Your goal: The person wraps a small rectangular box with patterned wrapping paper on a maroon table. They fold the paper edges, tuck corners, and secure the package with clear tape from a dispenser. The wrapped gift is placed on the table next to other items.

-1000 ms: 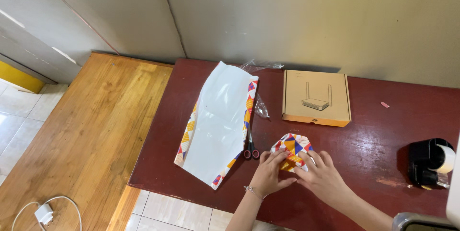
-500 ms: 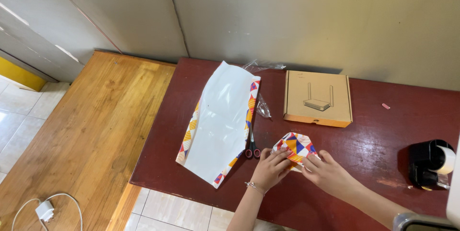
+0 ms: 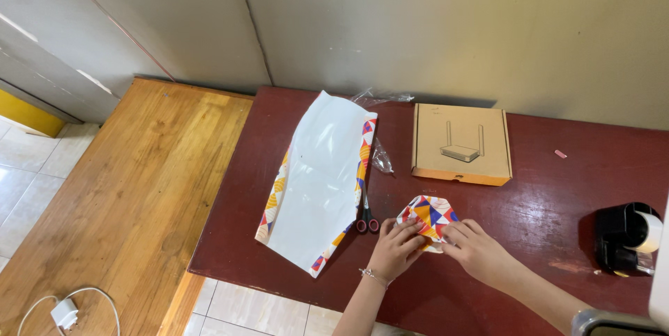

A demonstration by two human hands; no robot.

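A small folded piece of wrapping paper (image 3: pixel 431 211) with an orange, blue, red and white triangle pattern lies on the dark red table (image 3: pixel 543 204). My left hand (image 3: pixel 394 248) presses its fingers on the piece's near left corner. My right hand (image 3: pixel 476 251) pinches the near right edge of the same piece. Both hands rest on the table near its front edge.
A large sheet of wrapping paper (image 3: pixel 317 176), white side up, lies left of the hands, with red-handled scissors (image 3: pixel 366 220) at its edge. Behind are a cardboard box (image 3: pixel 460 143) and crumpled clear plastic (image 3: pixel 381 158). A black tape dispenser (image 3: pixel 625 237) stands at the right. A wooden bench (image 3: pixel 132 190) adjoins the table.
My right hand has drawn back from over the folded piece to its near right edge. My left hand's fingers shifted slightly on the near left corner.
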